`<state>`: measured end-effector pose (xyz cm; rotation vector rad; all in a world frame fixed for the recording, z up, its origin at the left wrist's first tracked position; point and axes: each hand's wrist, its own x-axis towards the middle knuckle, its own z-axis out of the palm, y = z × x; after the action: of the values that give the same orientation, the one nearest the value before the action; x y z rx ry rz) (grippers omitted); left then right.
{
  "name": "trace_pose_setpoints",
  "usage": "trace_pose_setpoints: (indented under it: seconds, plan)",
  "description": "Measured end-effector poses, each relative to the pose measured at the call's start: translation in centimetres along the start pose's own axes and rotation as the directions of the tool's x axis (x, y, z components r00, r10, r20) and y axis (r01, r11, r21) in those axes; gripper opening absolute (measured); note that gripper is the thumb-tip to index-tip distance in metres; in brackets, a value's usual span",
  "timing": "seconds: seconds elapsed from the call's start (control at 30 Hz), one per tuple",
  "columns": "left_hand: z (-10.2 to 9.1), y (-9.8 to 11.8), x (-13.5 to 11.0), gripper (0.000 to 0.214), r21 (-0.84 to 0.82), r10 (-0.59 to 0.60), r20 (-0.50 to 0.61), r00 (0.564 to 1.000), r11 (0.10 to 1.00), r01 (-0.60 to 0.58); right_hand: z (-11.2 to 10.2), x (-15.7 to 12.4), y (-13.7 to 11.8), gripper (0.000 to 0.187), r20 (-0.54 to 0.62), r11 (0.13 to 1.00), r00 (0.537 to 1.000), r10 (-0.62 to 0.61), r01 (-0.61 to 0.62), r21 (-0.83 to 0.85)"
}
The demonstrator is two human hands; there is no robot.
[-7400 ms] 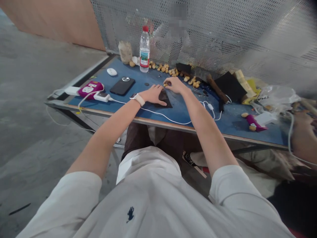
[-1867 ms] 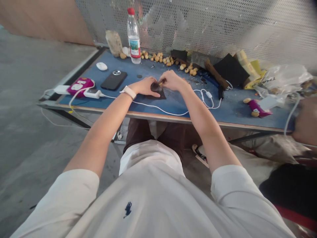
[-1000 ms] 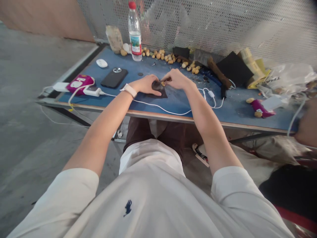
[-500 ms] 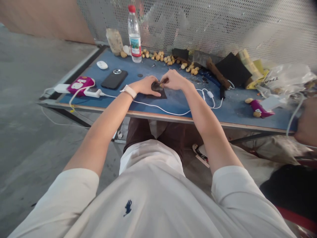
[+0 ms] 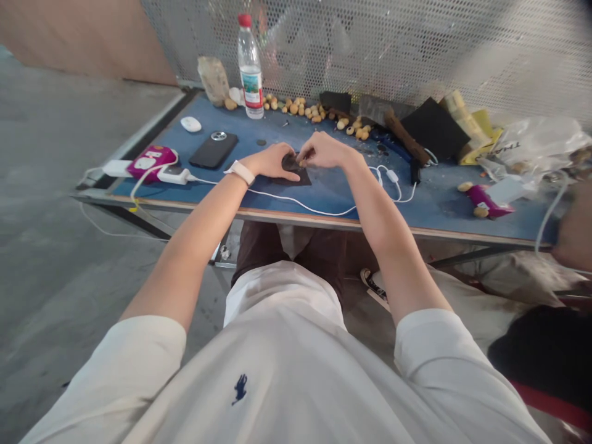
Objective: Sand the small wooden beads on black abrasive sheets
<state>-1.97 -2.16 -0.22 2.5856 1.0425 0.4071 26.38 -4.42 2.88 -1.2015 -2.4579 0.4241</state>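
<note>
My left hand [image 5: 269, 161] curls around a small dark rounded piece [image 5: 291, 162], just above a black abrasive-looking sheet [image 5: 300, 179] lying on the blue worktable [image 5: 324, 200]. My right hand [image 5: 325, 151] meets it from the right, its fingertips pinching something small against the dark piece. That small item is mostly hidden by my fingers. A white smartwatch [image 5: 240, 172] sits on my left wrist, and a white cable [image 5: 296, 203] runs just below my forearms.
Loose tan beads [image 5: 296, 109], a water bottle [image 5: 250, 68], a phone [image 5: 213, 150], a magenta power socket [image 5: 152, 158], black sheets [image 5: 432, 123] and a wooden stick [image 5: 406, 129] lie around. A perforated metal screen [image 5: 416, 49] stands behind. Another person's arm [image 5: 576, 225] enters at right.
Earlier my left hand lay flat on the black sheet while my right hand picked at beads. Now both hands are together over the sheet around the dark piece. The view has shifted slightly.
</note>
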Motion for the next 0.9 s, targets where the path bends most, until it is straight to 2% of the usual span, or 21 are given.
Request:
trace_pose_setpoints:
  seconds: [0.13,0.3,0.43,0.67,0.77,0.9]
  plan:
    - [-0.4,0.7,-0.4,0.112,0.022,-0.012,0.038,0.999,1.000,0.011,0.5,0.1,0.0,0.021,-0.054,0.999,0.998,0.038,-0.039,-0.029]
    - [-0.7,1.0,-0.5,0.137,0.052,-0.053,0.045,0.998,0.997,0.050,0.7,-0.1,0.4,0.022,-0.184,0.997,0.982,0.037,-0.050,-0.065]
    - [-0.8,0.8,-0.6,0.140,0.023,-0.006,0.040,0.999,1.000,0.005,-0.1,-1.1,1.0,0.037,-0.275,0.994,0.957,0.088,-0.065,0.089]
    - [-0.3,0.6,-0.3,0.147,-0.067,0.087,-0.122,0.989,0.993,-0.096,0.4,-1.1,0.6,0.073,-0.298,0.917,0.939,0.172,-0.042,0.396]
    - [-0.4,1.0,-0.4,0.145,-0.087,0.103,-0.144,0.984,0.989,-0.116,1.1,-0.7,0.2,0.080,-0.302,0.878,0.929,0.213,-0.047,0.475]
    - [-0.6,1.8,-0.7,0.147,-0.079,0.089,-0.140,0.986,0.992,-0.100,1.6,-0.5,0.1,0.081,-0.328,0.870,0.915,0.234,-0.046,0.492]
